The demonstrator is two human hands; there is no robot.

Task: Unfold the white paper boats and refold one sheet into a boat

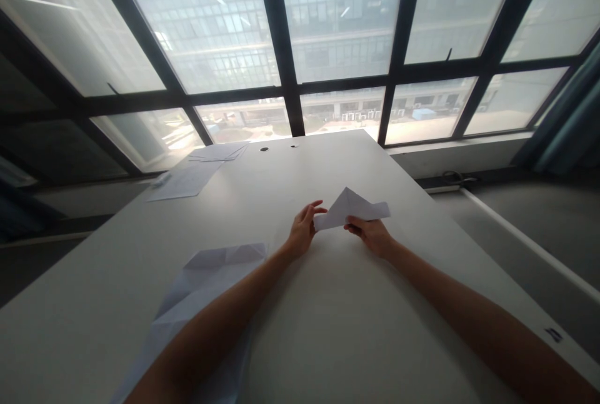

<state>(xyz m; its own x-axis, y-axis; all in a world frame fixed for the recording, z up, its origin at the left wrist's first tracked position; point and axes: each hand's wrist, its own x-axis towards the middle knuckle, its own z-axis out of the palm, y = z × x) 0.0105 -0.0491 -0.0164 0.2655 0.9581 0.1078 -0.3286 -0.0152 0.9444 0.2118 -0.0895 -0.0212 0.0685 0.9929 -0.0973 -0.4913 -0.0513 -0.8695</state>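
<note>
A folded sheet of white paper [349,207] is held up over the white table, with a pointed peak in the middle and a flat strip reaching out at each side. My right hand [370,234] pinches its lower edge near the centre, thumb in front. At the paper's left end is my left hand [304,229], its thumb and fingers closed around the strip's tip while the upper fingers stretch out above it. Under my left forearm lies a large creased sheet of paper [206,285], partly hidden by the arm.
The white table [300,335] runs toward a dark-framed window [285,85]. On its far left lie flat white sheets [187,179] and folded paper [220,152]. Two small holes, one a cable hole [264,149], are near the far edge. A small dark mark [554,334] is at the right edge.
</note>
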